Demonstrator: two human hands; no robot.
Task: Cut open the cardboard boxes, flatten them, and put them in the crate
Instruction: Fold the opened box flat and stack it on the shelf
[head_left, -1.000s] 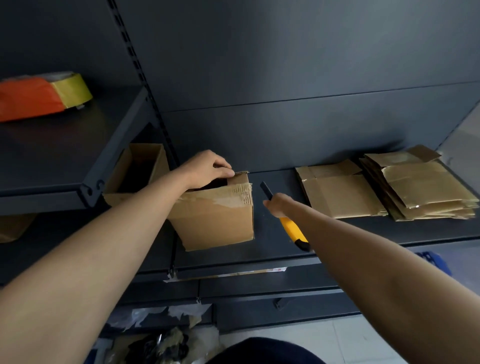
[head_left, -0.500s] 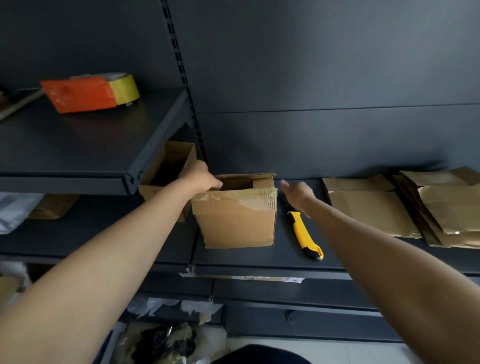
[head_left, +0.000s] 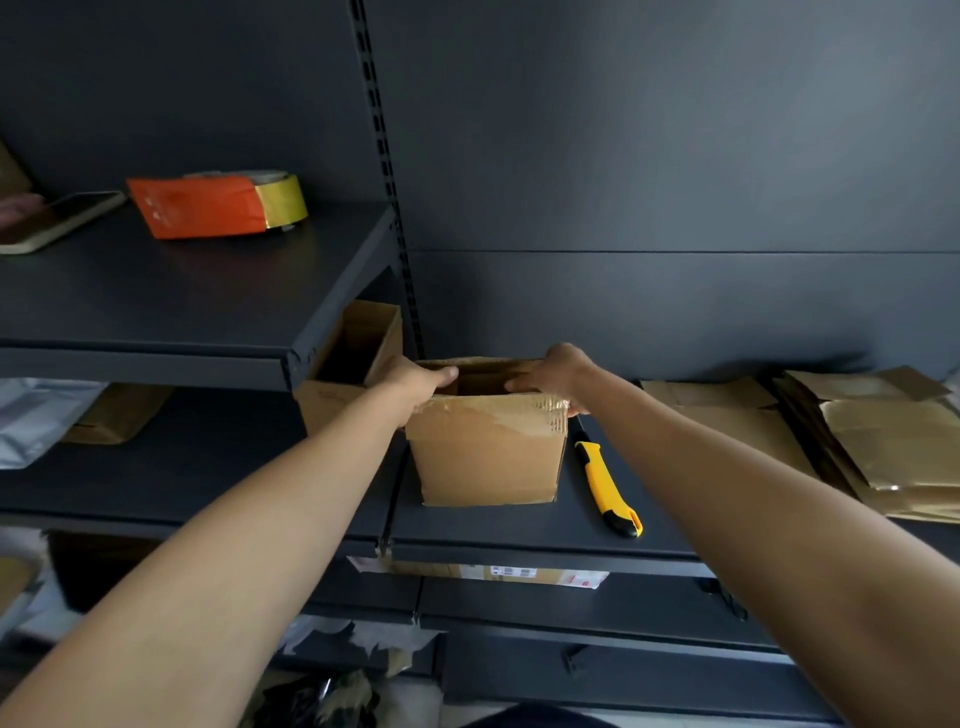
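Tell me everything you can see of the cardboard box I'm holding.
The box is brown corrugated cardboard, upright on the shelf with its top open. Torn clear tape clings along its front upper edge. The left hand grips the left rim, the right hand the right rim, fingers curled inside. A yellow knife lies beside it on the right.

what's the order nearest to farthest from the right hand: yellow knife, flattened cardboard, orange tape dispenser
1. yellow knife, just below the right hand, beside the box
2. flattened cardboard, off to the right on the same lower shelf
3. orange tape dispenser, far left on the upper shelf
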